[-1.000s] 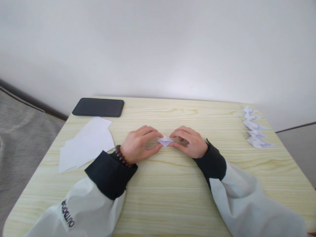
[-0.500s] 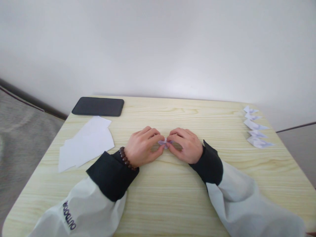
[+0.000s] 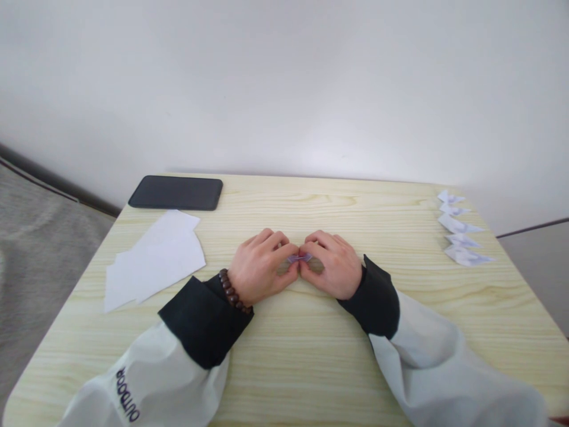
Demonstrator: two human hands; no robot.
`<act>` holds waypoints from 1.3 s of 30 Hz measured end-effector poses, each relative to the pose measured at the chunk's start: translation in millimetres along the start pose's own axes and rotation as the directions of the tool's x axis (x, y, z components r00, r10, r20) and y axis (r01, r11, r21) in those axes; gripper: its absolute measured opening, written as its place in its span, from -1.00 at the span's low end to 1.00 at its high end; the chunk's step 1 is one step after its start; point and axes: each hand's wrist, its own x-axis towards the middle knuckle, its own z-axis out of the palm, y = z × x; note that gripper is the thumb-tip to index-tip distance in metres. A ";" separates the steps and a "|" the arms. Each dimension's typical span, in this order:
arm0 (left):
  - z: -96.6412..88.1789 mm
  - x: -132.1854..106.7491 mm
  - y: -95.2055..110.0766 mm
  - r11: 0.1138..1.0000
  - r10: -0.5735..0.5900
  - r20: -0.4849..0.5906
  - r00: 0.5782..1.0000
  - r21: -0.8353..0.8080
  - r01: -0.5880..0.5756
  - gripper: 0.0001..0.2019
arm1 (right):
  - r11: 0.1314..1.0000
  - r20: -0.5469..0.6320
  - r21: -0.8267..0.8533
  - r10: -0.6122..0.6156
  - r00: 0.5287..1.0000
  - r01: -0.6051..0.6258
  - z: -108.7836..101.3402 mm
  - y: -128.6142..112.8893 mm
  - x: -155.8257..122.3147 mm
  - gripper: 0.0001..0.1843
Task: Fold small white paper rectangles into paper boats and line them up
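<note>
Between my fingertips, over the middle of the table, is a small piece of folded paper point(image 3: 306, 257), pale white-violet and mostly covered by the fingers. My left hand point(image 3: 263, 263) pinches its left side between thumb and index finger; a dark beaded bracelet circles that wrist. On the other side, my right hand point(image 3: 332, 263) pinches the paper in the same way, and the fingertips of both hands meet. The exact shape of the folds cannot be made out.
Several small folded paper figures point(image 3: 460, 224) stand in a column along the right side of the wood-grain table point(image 3: 302, 362). At the left lie overlapping white paper sheets point(image 3: 155, 255), with a black phone point(image 3: 176, 193) behind them. A white wall point(image 3: 284, 89) borders the far edge.
Both hands have drawn slightly closer, their fingertips and thumbs now touching over the folded paper. Less of its lower part shows. Other things stay in place.
</note>
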 end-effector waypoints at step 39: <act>3.7 1.2 -29.1 0.986 -0.145 -0.120 0.982 -0.100 0.133 -0.86 | 0.949 -0.153 0.303 0.140 0.978 -0.088 -7.2 28.1 4.1 -0.84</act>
